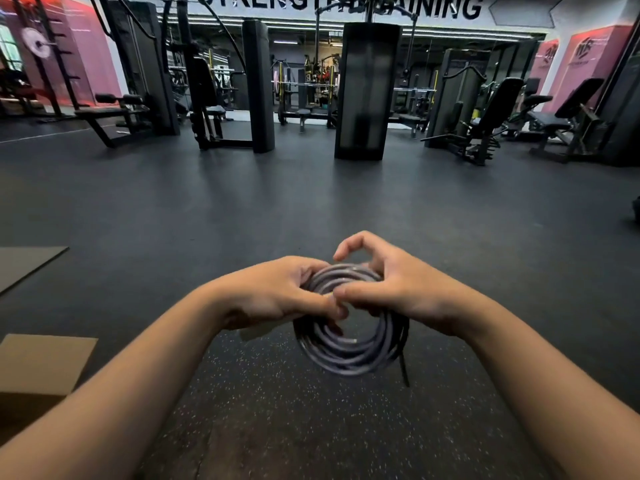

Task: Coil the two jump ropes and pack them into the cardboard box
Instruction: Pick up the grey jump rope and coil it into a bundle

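My 2 hands, left (277, 292) and right (391, 285), pinch the round dark purple rope coil (349, 344) so its loops stay together.

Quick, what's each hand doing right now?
Left hand: closed, gripping the coiled jump rope.
Right hand: closed on the same coil, thumb and fingers pinching its top.

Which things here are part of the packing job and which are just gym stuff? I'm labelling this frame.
Job:
- coiled rope, held by left hand and right hand
- cardboard box, lower left

Just there:
- mat on the floor
- weight machines
- benches
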`<state>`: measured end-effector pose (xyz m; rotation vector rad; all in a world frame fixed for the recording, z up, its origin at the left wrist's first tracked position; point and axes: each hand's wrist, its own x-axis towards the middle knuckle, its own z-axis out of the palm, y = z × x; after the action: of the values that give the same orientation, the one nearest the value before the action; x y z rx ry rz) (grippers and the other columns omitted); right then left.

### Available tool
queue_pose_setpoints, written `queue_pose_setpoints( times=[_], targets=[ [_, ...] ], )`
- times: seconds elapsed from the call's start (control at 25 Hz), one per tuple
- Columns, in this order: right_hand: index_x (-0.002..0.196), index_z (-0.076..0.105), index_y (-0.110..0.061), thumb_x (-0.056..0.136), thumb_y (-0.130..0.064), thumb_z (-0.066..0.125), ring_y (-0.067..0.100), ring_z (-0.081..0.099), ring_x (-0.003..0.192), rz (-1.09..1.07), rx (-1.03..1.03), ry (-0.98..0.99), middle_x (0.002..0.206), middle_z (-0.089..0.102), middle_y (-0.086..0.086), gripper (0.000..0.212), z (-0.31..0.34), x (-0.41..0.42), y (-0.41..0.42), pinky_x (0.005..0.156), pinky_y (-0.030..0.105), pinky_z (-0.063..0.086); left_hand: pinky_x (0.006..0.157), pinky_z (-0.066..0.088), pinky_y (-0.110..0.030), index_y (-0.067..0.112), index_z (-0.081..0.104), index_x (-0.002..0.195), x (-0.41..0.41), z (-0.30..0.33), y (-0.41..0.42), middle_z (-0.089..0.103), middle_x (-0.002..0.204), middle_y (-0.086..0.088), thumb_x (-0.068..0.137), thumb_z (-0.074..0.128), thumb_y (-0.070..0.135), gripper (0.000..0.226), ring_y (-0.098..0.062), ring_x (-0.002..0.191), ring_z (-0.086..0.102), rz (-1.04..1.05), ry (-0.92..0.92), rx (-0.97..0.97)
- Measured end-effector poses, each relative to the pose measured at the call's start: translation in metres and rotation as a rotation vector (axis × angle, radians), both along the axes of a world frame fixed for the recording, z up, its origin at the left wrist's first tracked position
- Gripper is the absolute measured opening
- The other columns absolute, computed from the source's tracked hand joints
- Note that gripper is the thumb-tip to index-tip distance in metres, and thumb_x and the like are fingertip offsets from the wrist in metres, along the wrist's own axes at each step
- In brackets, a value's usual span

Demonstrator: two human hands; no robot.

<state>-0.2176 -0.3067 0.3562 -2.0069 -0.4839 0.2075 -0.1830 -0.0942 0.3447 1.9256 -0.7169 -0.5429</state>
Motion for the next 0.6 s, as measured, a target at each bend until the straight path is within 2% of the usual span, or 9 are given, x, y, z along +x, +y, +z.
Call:
queue_pose_setpoints(
  times=[0.12,0.2,0.24,0.28,0.32,0.4,0.48,0.6],
  targets=[
    [0.119,0.057,-0.021,0.094,-0.03,0.073,0.004,0.059,0.062,-0.174,0.103,-0.127,0.08,0.071,0.0,0.031,0.005,0.007,0.003,0.06,0.017,0.046,0.071,0.054,-0.023,0.009,0.064,0.122,0.002,0.007,0.005,0.072,0.095,-0.003,0.091,0.074,0.012,0.032,-0.012,0.083,0.067,0.191,-0.048,-0.18],
    [0.124,0.057,-0.023,0.098,-0.037,0.065,0.007,0.062,0.066,-0.261,0.178,-0.168,0.088,0.069,0.008,0.031,0.0,0.013,0.015,0.059,0.023,0.053,0.067,0.052,-0.021,0.013,0.063,0.121,0.003,0.011,0.014,0.072,0.09,0.001,0.091,0.074,0.02,0.032,-0.009,0.077,0.067,0.339,-0.114,-0.26],
    [0.128,0.057,-0.024,0.1,-0.037,0.062,0.011,0.065,0.071,-0.284,0.223,-0.172,0.093,0.068,0.01,0.031,-0.005,0.016,0.025,0.062,0.032,0.058,0.07,0.052,-0.023,0.014,0.062,0.121,0.004,0.01,0.02,0.072,0.092,0.0,0.091,0.074,0.022,0.033,-0.009,0.079,0.067,0.401,-0.133,-0.292],
    [0.132,0.056,-0.026,0.102,-0.038,0.059,0.015,0.068,0.08,-0.301,0.246,-0.188,0.1,0.069,0.008,0.032,-0.012,0.019,0.039,0.071,0.042,0.063,0.074,0.053,-0.025,0.014,0.061,0.123,0.003,0.008,0.028,0.073,0.097,-0.001,0.091,0.073,0.023,0.035,-0.009,0.083,0.067,0.455,-0.151,-0.312],
    [0.137,0.055,-0.026,0.104,-0.037,0.056,0.016,0.07,0.096,-0.317,0.243,-0.218,0.11,0.071,0.004,0.034,-0.019,0.022,0.054,0.088,0.048,0.061,0.08,0.054,-0.027,0.014,0.059,0.125,0.002,0.004,0.038,0.074,0.103,-0.003,0.092,0.073,0.024,0.037,-0.009,0.087,0.068,0.502,-0.168,-0.328],
    [0.148,0.05,-0.022,0.107,-0.032,0.051,0.017,0.063,0.125,-0.313,0.233,-0.236,0.135,0.066,0.003,0.042,-0.034,0.026,0.089,0.112,0.043,0.047,0.091,0.055,-0.034,0.014,0.055,0.129,-0.003,-0.006,0.063,0.074,0.113,-0.004,0.091,0.073,0.026,0.043,-0.01,0.095,0.069,0.598,-0.196,-0.341],
    [0.153,0.045,-0.018,0.108,-0.029,0.05,0.018,0.057,0.134,-0.272,0.252,-0.183,0.144,0.062,0.006,0.047,-0.045,0.028,0.127,0.117,0.04,0.04,0.1,0.055,-0.043,0.016,0.054,0.13,-0.012,-0.016,0.098,0.074,0.117,-0.004,0.089,0.075,0.035,0.049,-0.011,0.101,0.07,0.678,-0.213,-0.309],
    [0.146,0.05,-0.017,0.107,-0.028,0.052,0.02,0.062,0.128,-0.182,0.285,-0.105,0.135,0.067,0.007,0.041,-0.064,0.03,0.181,0.114,0.046,0.044,0.101,0.054,-0.05,0.018,0.055,0.128,-0.034,-0.022,0.156,0.075,0.113,0.0,0.083,0.079,0.047,0.059,-0.011,0.099,0.07,0.746,-0.241,-0.206]
  ],
)
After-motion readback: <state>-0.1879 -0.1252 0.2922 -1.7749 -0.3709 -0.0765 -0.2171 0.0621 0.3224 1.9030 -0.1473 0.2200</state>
